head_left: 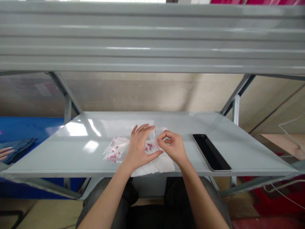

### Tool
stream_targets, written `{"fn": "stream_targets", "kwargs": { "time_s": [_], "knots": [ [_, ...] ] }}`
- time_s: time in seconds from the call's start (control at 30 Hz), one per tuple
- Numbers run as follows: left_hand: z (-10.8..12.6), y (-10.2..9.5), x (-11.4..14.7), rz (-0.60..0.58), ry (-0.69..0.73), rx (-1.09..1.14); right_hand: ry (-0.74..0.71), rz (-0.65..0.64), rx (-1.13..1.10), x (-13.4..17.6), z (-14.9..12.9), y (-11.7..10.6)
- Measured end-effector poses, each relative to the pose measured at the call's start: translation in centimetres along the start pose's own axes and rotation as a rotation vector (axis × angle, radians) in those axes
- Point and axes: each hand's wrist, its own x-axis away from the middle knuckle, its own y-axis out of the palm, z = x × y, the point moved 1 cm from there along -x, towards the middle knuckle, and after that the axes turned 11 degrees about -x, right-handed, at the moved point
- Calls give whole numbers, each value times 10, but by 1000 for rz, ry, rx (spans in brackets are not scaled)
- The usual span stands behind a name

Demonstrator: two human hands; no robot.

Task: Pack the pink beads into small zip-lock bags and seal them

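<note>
Overhead, a ridged grey panel [152, 38] spans the whole width, and below it stretches a pale, glossy tabletop [95, 127]. Beyond its left edge lies a blue surface [51, 124]. Toward the right of the tabletop a black-screened device [211, 152] lies flat, well apart from the hands

The left hand [137, 148] is held open, its fingers spread and curved, with the thumb well apart from them; whether any of its fingertips touch plastic, I cannot tell. The right hand [173, 146] has thumb and forefinger pressed together, apparently pinching the edge of a clear bag. Under both hands, near the front edge, is a white sheet [154, 168]. At the far left, another person's fingers [6, 153] show beside dark blue cloth [22, 148]

Just left of the left hand sits a pile of clear bags [116, 149] with red bits in them. The clear bag [153, 147] being handled is between the two hands, partly over the white sheet, with a red stripe [157, 145] near its right end and small red pieces [149, 146] showing through. The step in hand looks like working that striped end; to my eye, the next move calls for a steady left hand and a light, exact pinch
</note>
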Motion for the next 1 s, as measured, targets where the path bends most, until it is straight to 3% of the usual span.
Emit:
{"fn": "stream_targets", "kwargs": {
  "time_s": [0.1,0.2,0.47,0.57,0.73,1.0],
  "knots": [
    [-3,4,1,-8,3,-22,11,-3,50,0,0,-2],
    [-4,3,2,60,19,-76,-8,23,93,0,0,-3],
    [-8,0,0,132,-46,-24,41,-13,-22,-5,5,-10],
    [-12,-1,-1,118,-83,33,63,-25,143,-7,18,-17],
    [-16,-1,-1,68,-108,103,81,-171,592,-5,41,-20],
    [-16,0,1,-40,-177,173,84,-166,639,-6,43,-16]
  ]
}}
